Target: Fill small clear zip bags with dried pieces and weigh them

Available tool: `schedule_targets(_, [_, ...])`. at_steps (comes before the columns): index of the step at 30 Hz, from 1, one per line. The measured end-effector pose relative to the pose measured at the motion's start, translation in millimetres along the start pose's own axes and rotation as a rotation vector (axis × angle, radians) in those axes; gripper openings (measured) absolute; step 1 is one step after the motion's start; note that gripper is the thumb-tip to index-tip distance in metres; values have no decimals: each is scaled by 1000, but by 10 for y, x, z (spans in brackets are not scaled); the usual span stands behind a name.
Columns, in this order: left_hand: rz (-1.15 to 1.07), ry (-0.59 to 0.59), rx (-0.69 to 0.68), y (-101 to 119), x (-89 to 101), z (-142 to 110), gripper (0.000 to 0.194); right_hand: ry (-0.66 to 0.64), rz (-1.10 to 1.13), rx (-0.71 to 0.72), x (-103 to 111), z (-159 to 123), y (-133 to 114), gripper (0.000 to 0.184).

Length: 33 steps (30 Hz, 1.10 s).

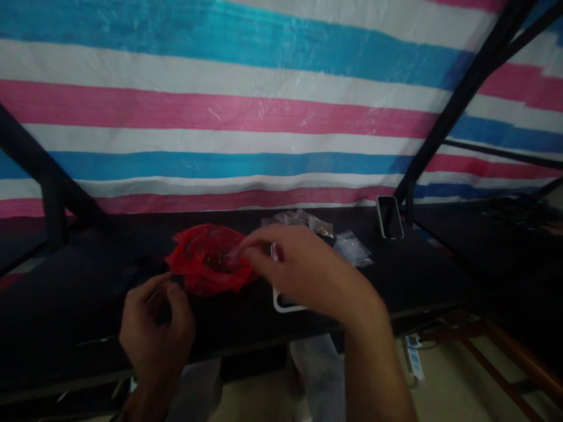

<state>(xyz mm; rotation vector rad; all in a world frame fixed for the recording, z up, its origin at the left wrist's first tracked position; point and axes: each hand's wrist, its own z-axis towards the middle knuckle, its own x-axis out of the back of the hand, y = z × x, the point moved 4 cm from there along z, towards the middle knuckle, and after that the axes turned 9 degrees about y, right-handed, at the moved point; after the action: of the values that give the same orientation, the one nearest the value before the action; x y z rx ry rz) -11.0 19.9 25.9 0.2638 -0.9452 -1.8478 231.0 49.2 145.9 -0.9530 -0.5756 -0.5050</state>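
A crumpled red plastic bag lies spread on the dark tabletop, with small brownish pieces heaped in its middle. My left hand is at the bag's near left edge, thumb and index finger pinched together; whether anything sits between them is too dark to see. From the right, my right hand reaches over the bag's edge with its fingers closed. A blurred translucent bit shows by its fingertips, too unclear to name. Beneath this hand, a white-rimmed flat object is mostly hidden.
Small clear bags with pieces inside lie behind my right hand, and flatter clear bags lie right of them. A phone leans near the back right. Dark slanted posts and a striped plastic sheet bound the table's back.
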Motion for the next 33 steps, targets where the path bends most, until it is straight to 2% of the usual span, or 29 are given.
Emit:
schedule_targets(3, [51, 42, 27, 34, 22, 4, 25, 179, -208, -232, 96, 141, 652, 24])
schedule_targets(6, [45, 50, -7, 43, 17, -4, 23, 253, -268, -341, 89, 120, 1228, 19])
schedule_targets(8, [26, 42, -28, 37, -3, -18, 24, 256, -265, -358, 55, 76, 1448, 17])
schedule_targets(11, [-4, 17, -50, 39, -45, -43, 24, 238, -219, -347, 7, 58, 1565, 19])
schedule_targets(16, [-37, -7, -86, 80, -97, -75, 22, 218, -96, -299, -7, 93, 1564, 24])
schedule_targets(22, [-68, 29, -204, 130, -111, -108, 14, 208, -16, -278, -4, 62, 1537, 17])
schedule_targets(27, [-134, -29, -211, 372, -139, -122, 11, 225, 78, -201, 64, 131, 1248, 15])
schedule_targets(28, [-172, -48, -184, 456, -167, -112, 12, 212, 106, -175, 73, 158, 1142, 13])
schedule_targets(30, [-298, -185, -51, 619, -300, -97, 21, 166, 173, -106, 54, 221, 897, 11])
schedule_targets(31, [-388, -253, 69, 678, -386, -95, 25, 132, 219, -57, 18, 254, 763, 11])
schedule_targets(33, [-685, -354, 463, 718, -579, -125, 31, 86, 308, 13, -100, 320, 525, 10])
